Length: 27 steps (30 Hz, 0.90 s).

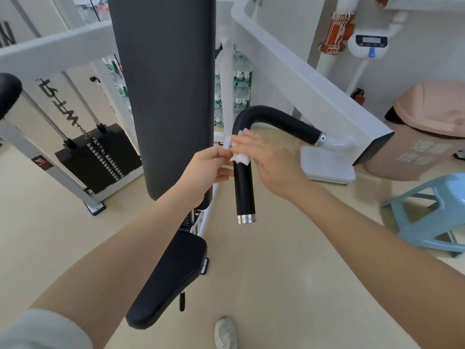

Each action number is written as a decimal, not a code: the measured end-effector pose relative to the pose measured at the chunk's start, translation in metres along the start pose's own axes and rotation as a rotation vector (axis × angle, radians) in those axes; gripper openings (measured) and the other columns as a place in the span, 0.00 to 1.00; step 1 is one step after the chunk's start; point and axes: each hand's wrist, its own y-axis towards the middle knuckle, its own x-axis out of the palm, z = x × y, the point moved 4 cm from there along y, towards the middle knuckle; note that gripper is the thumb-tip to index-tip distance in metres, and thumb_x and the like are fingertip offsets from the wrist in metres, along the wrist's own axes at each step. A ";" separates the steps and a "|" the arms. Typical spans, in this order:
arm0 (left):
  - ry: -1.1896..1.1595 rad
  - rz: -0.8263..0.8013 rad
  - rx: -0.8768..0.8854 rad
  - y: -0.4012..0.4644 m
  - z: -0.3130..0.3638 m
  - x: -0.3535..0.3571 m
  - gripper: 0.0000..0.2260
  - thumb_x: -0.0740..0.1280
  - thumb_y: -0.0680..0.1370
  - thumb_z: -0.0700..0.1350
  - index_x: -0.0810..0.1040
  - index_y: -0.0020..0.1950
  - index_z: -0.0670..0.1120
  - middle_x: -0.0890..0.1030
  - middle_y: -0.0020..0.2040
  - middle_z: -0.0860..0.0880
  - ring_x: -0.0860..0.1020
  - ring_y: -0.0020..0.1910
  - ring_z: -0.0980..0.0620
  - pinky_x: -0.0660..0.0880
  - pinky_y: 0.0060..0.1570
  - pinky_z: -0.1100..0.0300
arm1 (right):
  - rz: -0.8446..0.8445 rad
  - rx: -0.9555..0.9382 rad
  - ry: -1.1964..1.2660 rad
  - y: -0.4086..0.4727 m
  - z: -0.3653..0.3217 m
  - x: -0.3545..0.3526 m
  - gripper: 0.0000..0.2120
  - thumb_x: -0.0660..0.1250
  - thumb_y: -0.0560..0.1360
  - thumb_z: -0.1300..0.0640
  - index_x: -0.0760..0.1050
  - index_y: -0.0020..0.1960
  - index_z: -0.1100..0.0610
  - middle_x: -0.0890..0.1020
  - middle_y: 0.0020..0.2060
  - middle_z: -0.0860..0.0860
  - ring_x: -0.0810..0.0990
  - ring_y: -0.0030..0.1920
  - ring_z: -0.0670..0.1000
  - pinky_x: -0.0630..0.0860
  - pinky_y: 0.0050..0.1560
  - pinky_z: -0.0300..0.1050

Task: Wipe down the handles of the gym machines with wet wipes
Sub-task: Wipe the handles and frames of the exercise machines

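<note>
1. I am at the handle (pixel 243 170), a black bent grip just right of the tall dark backrest (pixel 166 96); its lower leg hangs down and ends in a silver cap.
2. The wipe (pixel 241 157) is bunched white against the upper part of that leg, just below the bend.
3. My right hand (pixel 266 157) lies over the wipe with fingers fairly straight, pressing it to the handle, not curled round it.
4. My left hand (pixel 208 170), between backrest and handle, pinches a corner of the wipe at the handle's left side.
5. Step in hand, as I judge it: wrapping the wipe on the handle to begin rubbing.
6. Next calls for closing round the leg and sliding down to the cap, then back over the bend toward the white arm (pixel 337 143).
</note>
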 end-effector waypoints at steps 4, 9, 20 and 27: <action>0.028 0.068 -0.028 0.004 0.000 -0.012 0.16 0.54 0.77 0.33 0.79 0.50 0.46 0.81 0.46 0.47 0.80 0.45 0.50 0.76 0.54 0.54 | -0.130 -0.286 -0.311 0.016 -0.011 0.005 0.15 0.55 0.72 0.64 0.80 0.48 0.56 0.83 0.52 0.55 0.73 0.64 0.59 0.54 0.69 0.52; -0.010 0.147 -0.071 -0.005 -0.011 -0.022 0.15 0.55 0.78 0.34 0.79 0.52 0.47 0.82 0.49 0.47 0.80 0.46 0.51 0.77 0.48 0.60 | -0.335 -0.549 -0.326 -0.038 -0.047 0.029 0.08 0.66 0.63 0.66 0.78 0.34 0.54 0.81 0.34 0.51 0.78 0.40 0.53 0.61 0.66 0.44; -0.194 0.164 0.013 -0.096 -0.023 -0.027 0.12 0.56 0.81 0.44 0.80 0.48 0.48 0.82 0.44 0.49 0.81 0.43 0.53 0.78 0.43 0.61 | -0.057 0.364 0.841 -0.050 -0.071 0.021 0.11 0.56 0.80 0.63 0.75 0.56 0.56 0.79 0.49 0.48 0.78 0.48 0.46 0.79 0.42 0.38; 0.047 0.115 0.039 -0.145 -0.040 -0.059 0.04 0.66 0.77 0.42 0.78 0.50 0.49 0.82 0.40 0.54 0.81 0.38 0.58 0.79 0.44 0.64 | -0.175 0.445 0.939 -0.052 -0.110 0.053 0.15 0.63 0.76 0.64 0.73 0.61 0.52 0.77 0.56 0.52 0.77 0.56 0.52 0.80 0.53 0.51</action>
